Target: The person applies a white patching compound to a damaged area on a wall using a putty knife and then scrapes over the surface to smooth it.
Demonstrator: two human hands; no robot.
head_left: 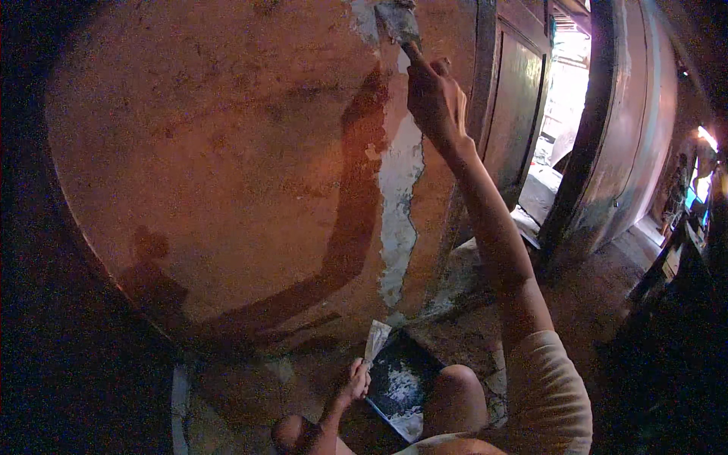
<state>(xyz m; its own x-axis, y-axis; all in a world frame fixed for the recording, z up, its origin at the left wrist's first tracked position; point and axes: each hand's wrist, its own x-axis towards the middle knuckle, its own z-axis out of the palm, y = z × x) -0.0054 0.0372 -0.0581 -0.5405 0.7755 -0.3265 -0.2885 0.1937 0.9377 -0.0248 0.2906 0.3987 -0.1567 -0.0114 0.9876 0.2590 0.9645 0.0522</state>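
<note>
An orange, stained wall (220, 152) carries an irregular vertical strip of whitish plaster (398, 212). My right hand (434, 98) is raised high, closed on the handle of a putty knife (398, 23), whose smeared blade is against the top of that strip. Low in view, my left hand (353, 379) grips a second putty knife (377, 340), its whitish blade tilted upward at the rim of a dark tray (425, 355). Whitish paste (402, 383) lies in the tray, between my bent knees. A shadow of my raised arm falls on the wall.
A wooden door panel (514, 114) stands right of the wall, beside a bright open doorway (565, 91) and a worn door leaf (629, 129). Dark, cluttered items (675, 258) stand at far right. The worn floor (470, 334) runs along the wall's foot.
</note>
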